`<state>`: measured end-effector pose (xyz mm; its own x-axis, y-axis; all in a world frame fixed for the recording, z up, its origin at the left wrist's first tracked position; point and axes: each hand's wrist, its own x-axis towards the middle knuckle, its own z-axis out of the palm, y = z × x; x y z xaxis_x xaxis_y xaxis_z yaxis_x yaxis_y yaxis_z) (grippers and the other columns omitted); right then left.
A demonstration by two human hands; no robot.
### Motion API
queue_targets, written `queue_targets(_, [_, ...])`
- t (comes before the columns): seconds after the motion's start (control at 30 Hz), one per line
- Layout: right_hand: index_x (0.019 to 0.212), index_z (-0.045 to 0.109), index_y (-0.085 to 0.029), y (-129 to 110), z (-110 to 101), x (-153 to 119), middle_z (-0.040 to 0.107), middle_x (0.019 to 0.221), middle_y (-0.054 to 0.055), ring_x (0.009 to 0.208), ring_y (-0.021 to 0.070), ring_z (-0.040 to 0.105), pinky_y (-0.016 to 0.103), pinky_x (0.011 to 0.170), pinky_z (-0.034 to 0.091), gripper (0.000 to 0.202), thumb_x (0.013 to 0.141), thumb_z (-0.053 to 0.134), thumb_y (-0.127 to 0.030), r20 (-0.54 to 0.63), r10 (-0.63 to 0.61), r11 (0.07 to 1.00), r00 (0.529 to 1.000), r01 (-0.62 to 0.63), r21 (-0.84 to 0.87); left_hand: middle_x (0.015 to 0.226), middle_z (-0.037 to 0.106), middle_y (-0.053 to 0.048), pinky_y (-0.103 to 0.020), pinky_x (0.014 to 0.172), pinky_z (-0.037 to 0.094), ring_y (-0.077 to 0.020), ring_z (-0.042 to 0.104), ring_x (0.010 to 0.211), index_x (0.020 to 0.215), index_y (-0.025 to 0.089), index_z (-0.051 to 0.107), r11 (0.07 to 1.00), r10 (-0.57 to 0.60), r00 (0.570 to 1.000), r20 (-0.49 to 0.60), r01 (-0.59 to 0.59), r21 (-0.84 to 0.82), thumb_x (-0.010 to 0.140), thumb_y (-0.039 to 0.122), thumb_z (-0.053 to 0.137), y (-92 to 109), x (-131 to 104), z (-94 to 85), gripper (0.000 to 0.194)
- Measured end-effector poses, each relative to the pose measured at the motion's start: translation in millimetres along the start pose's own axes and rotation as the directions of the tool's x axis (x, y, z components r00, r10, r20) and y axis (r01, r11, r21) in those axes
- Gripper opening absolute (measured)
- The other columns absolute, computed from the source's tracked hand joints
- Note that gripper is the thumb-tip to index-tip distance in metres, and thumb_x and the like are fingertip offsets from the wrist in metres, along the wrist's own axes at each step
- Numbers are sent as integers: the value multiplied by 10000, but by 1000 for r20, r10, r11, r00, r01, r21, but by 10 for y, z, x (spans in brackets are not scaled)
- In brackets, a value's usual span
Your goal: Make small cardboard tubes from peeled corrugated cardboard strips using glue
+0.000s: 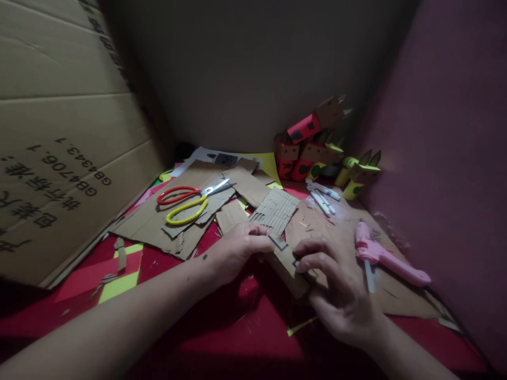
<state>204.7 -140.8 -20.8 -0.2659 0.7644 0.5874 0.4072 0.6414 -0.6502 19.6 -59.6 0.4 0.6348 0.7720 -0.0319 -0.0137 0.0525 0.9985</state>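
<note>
With my left hand [233,250] and right hand [343,298] each pinching an edge of the cardboard piece [288,268] over the red cloth [241,330], probably to steady it, I have elbow room between carton [75,126] and purple wall [447,132], scissors [204,199] and glue gun [382,254] lying off to either side.

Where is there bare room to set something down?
Widest: the red surface between left forearm and right forearm, nearer than the held cardboard, beside a yellow strip. A narrower patch separates the left forearm from the cardboard sheet under the scissors. The back is crowded with scraps, markers and paper figures.
</note>
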Motion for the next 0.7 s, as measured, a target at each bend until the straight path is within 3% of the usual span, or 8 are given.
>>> queue_targets(0.1, [1044,499,-254,17,-36,63,473,1219,83,1103,243,494,381,821,485,333,739,505,-120,95,252,909,963,-269,318,701,622,-72,-296,616,440,-172,566,653,740,102,637,999,-48,999,-4,48,23,677,183,554,54,-10,1,132])
queue_targets(0.17, [1152,455,-255,27,-37,146,498,1206,94,1069,243,518,410,840,471,372,791,542,-268,137,366,821,921,-388,419,734,624,-55,-293,654,434,-161,560,682,742,113,629,994,-33,999,-18,34,108,691,170,546,95,-27,17,113])
queue_targets(0.3, [1244,433,-241,6,4,351,571,1031,75,941,231,550,433,822,450,570,738,648,-390,220,555,766,802,-596,241,739,606,-20,-273,647,416,-148,539,697,740,137,610,964,45,999,17,-48,262,711,159,525,123,-65,61,92])
queue_targets(0.43, [1237,473,-270,15,19,464,586,940,38,843,193,569,369,730,488,552,727,671,-347,322,575,663,752,-659,355,792,609,-25,-286,684,433,-160,552,749,829,147,611,963,109,994,5,-107,247,743,202,557,134,-72,15,115])
queue_targets(0.6, [1198,513,-295,89,-7,535,592,966,32,782,180,597,320,633,510,547,686,698,-243,349,590,482,728,-665,570,783,572,-8,-262,648,422,-129,528,688,883,164,568,973,228,944,-238,-209,102,787,286,562,150,-20,-157,156])
queue_targets(0.7, [1197,510,-288,96,-4,591,612,885,16,691,153,600,283,580,489,568,664,667,-169,388,584,332,713,-646,688,708,556,5,-240,581,397,-101,488,595,832,155,549,975,217,927,-307,-218,31,787,245,547,117,32,-202,100])
